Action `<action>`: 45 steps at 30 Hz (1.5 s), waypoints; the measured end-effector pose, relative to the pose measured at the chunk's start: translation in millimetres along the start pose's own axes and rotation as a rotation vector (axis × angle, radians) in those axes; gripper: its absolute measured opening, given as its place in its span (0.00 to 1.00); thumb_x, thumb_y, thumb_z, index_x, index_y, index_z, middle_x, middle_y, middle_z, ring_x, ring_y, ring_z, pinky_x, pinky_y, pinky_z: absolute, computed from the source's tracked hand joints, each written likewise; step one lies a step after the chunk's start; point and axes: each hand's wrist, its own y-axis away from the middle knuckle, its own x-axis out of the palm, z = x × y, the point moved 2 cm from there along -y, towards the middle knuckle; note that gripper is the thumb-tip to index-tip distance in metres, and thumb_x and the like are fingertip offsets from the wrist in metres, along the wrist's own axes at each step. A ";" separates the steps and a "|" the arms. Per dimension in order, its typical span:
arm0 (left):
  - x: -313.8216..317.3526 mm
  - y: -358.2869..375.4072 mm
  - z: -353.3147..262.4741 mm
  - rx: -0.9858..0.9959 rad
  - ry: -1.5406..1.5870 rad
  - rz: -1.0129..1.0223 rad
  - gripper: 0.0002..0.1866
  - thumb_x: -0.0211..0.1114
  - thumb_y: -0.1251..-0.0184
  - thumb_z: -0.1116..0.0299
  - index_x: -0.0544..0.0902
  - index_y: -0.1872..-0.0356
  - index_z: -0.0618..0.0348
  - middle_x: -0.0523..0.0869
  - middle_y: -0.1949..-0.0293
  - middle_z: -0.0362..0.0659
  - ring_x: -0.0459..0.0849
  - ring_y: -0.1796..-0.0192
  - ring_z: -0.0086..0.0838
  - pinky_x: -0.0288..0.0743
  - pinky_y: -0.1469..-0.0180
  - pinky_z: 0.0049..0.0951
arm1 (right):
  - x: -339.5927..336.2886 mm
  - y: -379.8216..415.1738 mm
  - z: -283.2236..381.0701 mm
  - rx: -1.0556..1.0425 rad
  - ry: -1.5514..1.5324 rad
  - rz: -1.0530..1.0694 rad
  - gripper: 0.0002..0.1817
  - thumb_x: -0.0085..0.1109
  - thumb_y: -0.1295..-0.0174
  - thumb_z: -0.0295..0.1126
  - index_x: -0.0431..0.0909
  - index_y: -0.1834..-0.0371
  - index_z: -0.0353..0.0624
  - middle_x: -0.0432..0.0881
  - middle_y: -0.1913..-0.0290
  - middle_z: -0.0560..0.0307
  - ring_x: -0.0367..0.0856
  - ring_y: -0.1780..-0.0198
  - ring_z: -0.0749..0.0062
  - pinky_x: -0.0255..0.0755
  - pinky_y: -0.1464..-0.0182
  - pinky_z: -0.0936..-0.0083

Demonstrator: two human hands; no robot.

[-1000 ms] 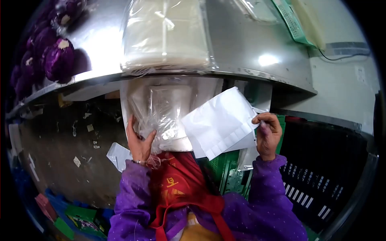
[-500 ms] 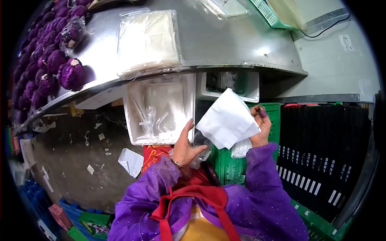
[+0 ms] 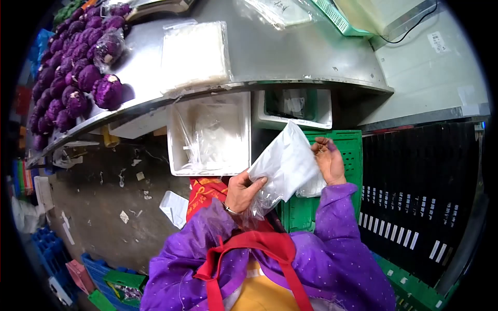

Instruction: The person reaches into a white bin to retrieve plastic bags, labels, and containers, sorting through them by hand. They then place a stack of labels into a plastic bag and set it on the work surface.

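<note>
A flat white plastic bag [image 3: 288,160], shiny and with a clear crinkled lower edge, is held up in front of my chest. My left hand [image 3: 243,193] is closed on its lower left side, thumb on top. At the bag's right edge, my right hand [image 3: 329,159] has its fingers curled; the bag partly hides its grip. Below and behind the bag, a white packet [image 3: 313,185] lies on a green plastic crate [image 3: 348,155]. A white foam box [image 3: 173,155] with clear plastic bags inside stands beyond my left hand.
Purple cabbages [image 3: 78,78] are piled at the left of the metal table [image 3: 280,57], near a wrapped stack of white sheets [image 3: 194,54]. Another foam box [image 3: 324,122] sits under the table edge. Black crates [image 3: 415,171] stand at right. Scraps litter the floor [image 3: 104,217].
My left hand has gone from open beside the bag to closed on its lower left side. The bag has tilted more upright, and my right hand has shifted slightly left.
</note>
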 end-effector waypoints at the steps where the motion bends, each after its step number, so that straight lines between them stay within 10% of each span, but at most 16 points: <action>1: -0.9 1.4 -6.3 0.045 -0.041 -0.023 0.12 0.64 0.39 0.73 0.80 0.55 0.67 0.84 0.66 0.37 0.78 0.65 0.17 0.73 0.62 0.19 | 4.3 10.6 11.5 -0.122 0.509 -0.144 0.19 0.51 0.35 0.43 0.75 0.54 0.37 0.80 0.61 0.56 0.75 0.58 0.75 0.66 0.56 0.82; 4: 0.2 6.3 -19.4 0.209 -0.250 -0.139 0.08 0.66 0.43 0.75 0.81 0.63 0.65 0.82 0.72 0.39 0.78 0.70 0.19 0.72 0.66 0.22 | 14.2 40.3 19.0 -0.280 0.865 -0.093 0.18 0.48 0.32 0.43 0.76 0.57 0.37 0.79 0.59 0.55 0.75 0.57 0.76 0.66 0.53 0.80; 11: 33.1 21.5 -28.9 0.761 -0.824 0.136 0.15 0.66 0.64 0.79 0.79 0.68 0.57 0.77 0.73 0.43 0.80 0.71 0.37 0.73 0.71 0.32 | 45.4 64.8 -38.9 0.052 -0.279 0.187 0.26 0.43 0.31 0.45 0.61 0.36 0.41 0.70 0.39 0.55 0.72 0.42 0.63 0.67 0.40 0.65; 16: 55.9 24.6 -33.1 0.833 -0.937 0.225 0.16 0.65 0.63 0.78 0.78 0.67 0.54 0.76 0.72 0.40 0.79 0.71 0.34 0.72 0.72 0.31 | 49.4 54.0 -26.5 0.165 -0.300 0.330 0.29 0.46 0.33 0.47 0.61 0.37 0.37 0.70 0.41 0.42 0.77 0.50 0.57 0.75 0.49 0.66; 24: 46.1 20.9 -50.4 0.714 -0.779 0.092 0.14 0.65 0.58 0.80 0.79 0.66 0.57 0.78 0.72 0.44 0.80 0.71 0.37 0.74 0.69 0.31 | 47.1 37.6 -36.8 -0.014 -0.270 0.385 0.18 0.56 0.37 0.37 0.73 0.51 0.36 0.78 0.54 0.51 0.77 0.53 0.66 0.72 0.48 0.72; 28: 19.9 7.5 -54.6 0.489 -0.635 -0.134 0.10 0.66 0.49 0.79 0.80 0.63 0.62 0.78 0.73 0.47 0.80 0.70 0.37 0.73 0.68 0.29 | 82.5 52.3 3.1 -0.090 -0.110 -0.007 0.05 0.57 0.37 0.30 0.77 0.62 0.40 0.81 0.64 0.62 0.77 0.62 0.81 0.71 0.58 0.82; 29: 10.5 6.3 -50.8 0.447 -0.692 -0.105 0.10 0.65 0.43 0.77 0.80 0.60 0.66 0.82 0.70 0.43 0.79 0.68 0.21 0.73 0.64 0.23 | 74.4 49.4 1.4 -0.097 -0.048 0.012 0.04 0.58 0.37 0.29 0.78 0.64 0.41 0.81 0.64 0.63 0.77 0.62 0.82 0.71 0.57 0.82; 38: 19.2 0.1 -27.2 0.096 -0.034 -0.012 0.15 0.63 0.38 0.74 0.78 0.50 0.64 0.83 0.60 0.38 0.79 0.58 0.20 0.72 0.53 0.22 | 81.8 53.8 28.4 -0.231 0.289 -0.092 0.08 0.60 0.38 0.32 0.75 0.71 0.42 0.73 0.74 0.72 0.65 0.72 0.90 0.62 0.68 0.88; 45: 20.1 -8.1 -37.0 0.209 0.013 -0.121 0.16 0.65 0.43 0.79 0.76 0.52 0.63 0.82 0.62 0.37 0.78 0.62 0.19 0.72 0.58 0.20 | 92.2 50.9 26.5 -0.272 0.300 -0.020 0.22 0.56 0.37 0.31 0.63 0.42 0.36 0.74 0.56 0.57 0.72 0.57 0.78 0.67 0.54 0.81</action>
